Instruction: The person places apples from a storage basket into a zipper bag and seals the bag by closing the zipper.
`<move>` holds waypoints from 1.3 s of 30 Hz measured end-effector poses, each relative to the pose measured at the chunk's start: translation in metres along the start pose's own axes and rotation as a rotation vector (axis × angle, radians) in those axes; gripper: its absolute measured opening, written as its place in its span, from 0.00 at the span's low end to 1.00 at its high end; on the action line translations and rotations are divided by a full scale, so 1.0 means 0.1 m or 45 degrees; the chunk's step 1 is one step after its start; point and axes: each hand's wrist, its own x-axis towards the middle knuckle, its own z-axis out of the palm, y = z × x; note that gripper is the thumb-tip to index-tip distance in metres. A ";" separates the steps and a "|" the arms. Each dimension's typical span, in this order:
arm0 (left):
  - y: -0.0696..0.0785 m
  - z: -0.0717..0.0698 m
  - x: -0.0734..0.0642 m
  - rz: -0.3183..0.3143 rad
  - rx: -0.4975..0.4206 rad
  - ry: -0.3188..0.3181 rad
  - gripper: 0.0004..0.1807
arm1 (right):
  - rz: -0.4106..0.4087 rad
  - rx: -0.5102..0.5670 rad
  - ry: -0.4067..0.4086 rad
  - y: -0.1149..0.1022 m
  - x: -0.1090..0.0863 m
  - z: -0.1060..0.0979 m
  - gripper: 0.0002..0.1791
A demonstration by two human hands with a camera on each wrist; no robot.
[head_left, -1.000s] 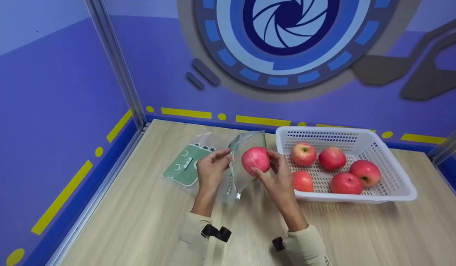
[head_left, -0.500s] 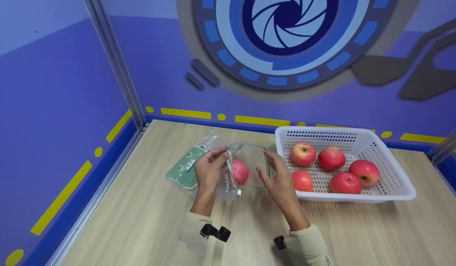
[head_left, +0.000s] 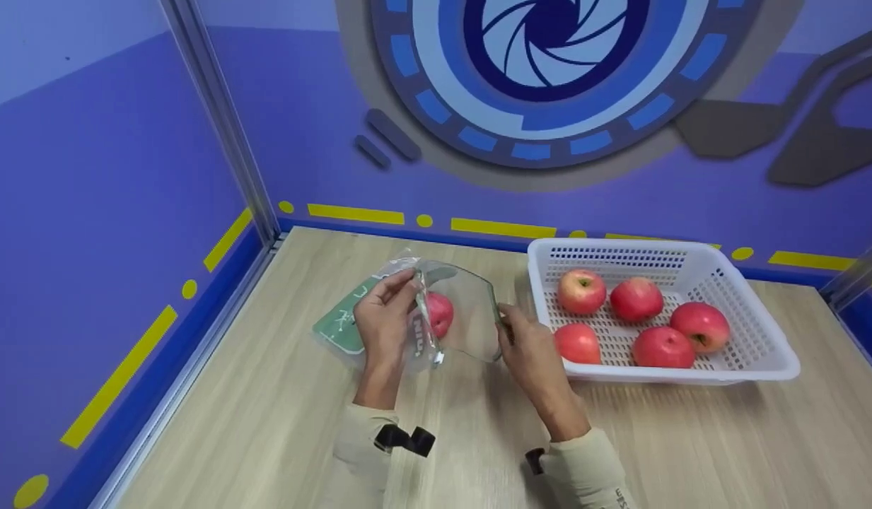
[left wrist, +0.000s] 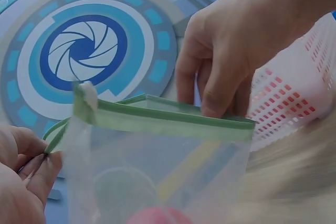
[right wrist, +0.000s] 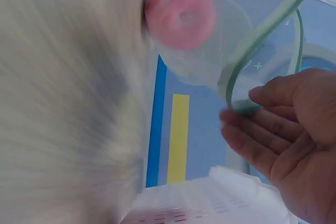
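A clear zip bag (head_left: 471, 311) with a green zip edge (left wrist: 173, 119) is held off to the left of the basket, its mouth spread apart. One red apple (head_left: 441, 314) sits low inside; the right wrist view also shows this apple (right wrist: 181, 14) through the plastic. My left hand (head_left: 385, 314) pinches one end of the bag's mouth between thumb and fingers. At the opposite end, my right hand (head_left: 535, 353) has its thumb and fingertips on either side of the zip edge, pinching it.
A white perforated basket (head_left: 761, 325) with several red apples (head_left: 637, 298) stands to the right. Behind my left hand, a flat clear pack with a green print (head_left: 340, 329) lies on the wooden table (head_left: 266, 424). Patterned walls rise behind and at left.
My right hand has let go of the apple, which dropped down inside the bag. That hand then moved to the bag's right edge and took hold; both hands shifted slightly left.
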 end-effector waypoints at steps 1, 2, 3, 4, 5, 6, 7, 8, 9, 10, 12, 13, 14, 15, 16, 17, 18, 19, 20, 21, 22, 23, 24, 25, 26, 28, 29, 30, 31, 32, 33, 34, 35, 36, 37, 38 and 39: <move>0.01 -0.01 0.01 0.011 0.033 -0.008 0.11 | 0.004 0.017 0.000 0.00 0.00 0.00 0.16; 0.01 -0.02 0.02 0.026 0.069 -0.018 0.11 | 0.012 0.046 0.007 -0.01 0.00 -0.01 0.15; 0.01 -0.04 0.03 0.044 0.107 -0.034 0.11 | 0.026 0.082 0.021 -0.01 0.01 -0.01 0.15; 0.00 -0.06 0.04 0.062 0.149 -0.052 0.11 | 0.042 0.121 0.038 -0.01 0.01 -0.02 0.14; 0.00 -0.08 0.05 0.078 0.186 -0.074 0.10 | 0.061 0.170 0.062 -0.01 0.02 -0.02 0.14; 0.00 -0.10 0.06 0.085 0.219 -0.095 0.10 | 0.083 0.224 0.094 -0.02 0.02 -0.03 0.14; 0.00 -0.12 0.07 0.092 0.250 -0.116 0.09 | 0.109 0.276 0.130 -0.02 0.03 -0.04 0.13; 0.00 -0.14 0.08 0.092 0.269 -0.139 0.09 | 0.137 0.325 0.166 -0.02 0.03 -0.04 0.12; 0.00 -0.16 0.09 0.081 0.285 -0.162 0.08 | 0.166 0.368 0.198 -0.03 0.04 -0.05 0.11; 0.01 -0.17 0.10 0.065 0.299 -0.181 0.08 | 0.193 0.400 0.228 -0.03 0.05 -0.05 0.10; 0.03 -0.20 0.12 0.026 0.299 -0.207 0.08 | 0.242 0.437 0.268 -0.04 0.06 -0.06 0.09; 0.05 -0.20 0.12 0.006 0.284 -0.211 0.08 | 0.259 0.447 0.274 -0.05 0.06 -0.07 0.09; 0.07 -0.21 0.12 -0.022 0.252 -0.211 0.08 | 0.274 0.457 0.269 -0.05 0.06 -0.08 0.10; 0.09 -0.21 0.11 -0.055 0.213 -0.208 0.09 | 0.289 0.473 0.261 -0.05 0.06 -0.09 0.11; 0.11 -0.21 0.11 -0.081 0.170 -0.201 0.09 | 0.297 0.497 0.253 -0.05 0.07 -0.09 0.12; 0.14 -0.20 0.11 -0.107 0.116 -0.192 0.10 | 0.298 0.530 0.245 -0.05 0.07 -0.10 0.14; 0.15 -0.20 0.10 -0.133 0.060 -0.181 0.10 | 0.293 0.566 0.239 -0.05 0.07 -0.10 0.15; 0.16 -0.18 0.09 -0.153 0.002 -0.172 0.11 | 0.290 0.602 0.233 -0.04 0.07 -0.11 0.16; 0.17 -0.17 0.08 -0.172 -0.051 -0.167 0.12 | 0.287 0.631 0.227 -0.04 0.08 -0.11 0.17; 0.17 -0.15 0.08 -0.185 -0.098 -0.163 0.12 | 0.282 0.655 0.225 -0.03 0.08 -0.12 0.18; 0.16 -0.13 0.07 -0.193 -0.147 -0.160 0.12 | 0.273 0.668 0.221 -0.02 0.08 -0.12 0.18; 0.15 -0.11 0.06 -0.202 -0.196 -0.154 0.13 | 0.266 0.667 0.216 -0.02 0.08 -0.13 0.19; 0.14 -0.09 0.05 -0.209 -0.236 -0.145 0.13 | 0.264 0.661 0.209 -0.01 0.08 -0.14 0.19; 0.13 -0.07 0.04 -0.211 -0.269 -0.138 0.13 | 0.266 0.653 0.200 0.00 0.08 -0.15 0.19; 0.11 -0.05 0.03 -0.212 -0.289 -0.131 0.14 | 0.268 0.642 0.191 0.00 0.08 -0.17 0.20; 0.08 -0.02 0.00 -0.210 -0.323 -0.117 0.15 | 0.275 0.618 0.175 0.01 0.08 -0.22 0.20; 0.07 0.00 -0.01 -0.208 -0.331 -0.113 0.15 | 0.282 0.601 0.167 0.02 0.08 -0.25 0.20; 0.06 0.02 -0.02 -0.205 -0.337 -0.110 0.15 | 0.289 0.587 0.161 0.03 0.08 -0.28 0.20; 0.05 0.03 -0.02 -0.200 -0.337 -0.109 0.16 | 0.297 0.570 0.155 0.04 0.08 -0.31 0.21; 0.04 0.04 -0.03 -0.193 -0.336 -0.108 0.16 | 0.303 0.551 0.149 0.06 0.08 -0.35 0.21; 0.03 0.05 -0.03 -0.188 -0.340 -0.107 0.16 | 0.309 0.535 0.145 0.08 0.08 -0.38 0.21; 0.02 0.05 -0.03 -0.183 -0.340 -0.106 0.16 | 0.316 0.517 0.141 0.10 0.09 -0.42 0.22; 0.02 0.05 -0.04 -0.176 -0.336 -0.105 0.16 | 0.321 0.501 0.139 0.13 0.09 -0.45 0.22; 0.01 0.06 -0.04 -0.170 -0.333 -0.104 0.15 | 0.326 0.483 0.133 0.15 0.10 -0.48 0.23; 0.00 0.06 -0.05 -0.164 -0.329 -0.105 0.15 | 0.331 0.459 0.127 0.18 0.10 -0.52 0.23; 0.00 0.06 -0.05 -0.160 -0.326 -0.108 0.16 | 0.334 0.442 0.119 0.21 0.11 -0.55 0.23; 0.00 0.06 -0.06 -0.157 -0.324 -0.113 0.16 | 0.341 0.426 0.109 0.24 0.11 -0.59 0.24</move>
